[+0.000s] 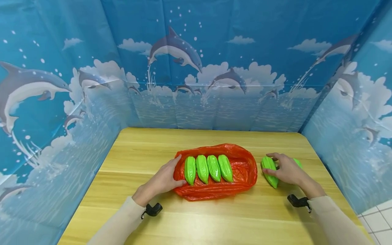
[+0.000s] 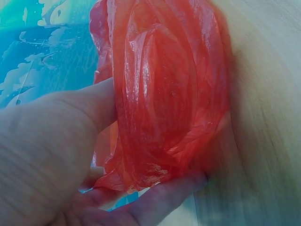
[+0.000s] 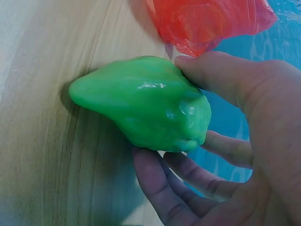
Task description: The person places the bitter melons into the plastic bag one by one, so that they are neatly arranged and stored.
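A red plastic bag (image 1: 245,170) lies spread on the table, its rim rolled up around several glossy green ridged fruits (image 1: 202,169) set side by side. My left hand (image 1: 163,177) holds the bag's left end, thumb at the near side and fingers at the far side. In the left wrist view, crinkled red plastic (image 2: 160,94) sits between thumb and fingers. To the right of the bag, my right hand (image 1: 288,170) pinches another green ridged fruit (image 3: 146,103) between thumb and fingertips. One more green fruit (image 1: 297,163) shows partly behind that hand.
The wooden table (image 1: 214,221) has rounded far corners. Blue dolphin-print sheeting (image 1: 214,102) stands around its back and sides. A black wrist camera (image 1: 153,209) is strapped to the left wrist, another wrist camera (image 1: 297,201) to the right. White floor tiles (image 1: 376,221) show at lower right.
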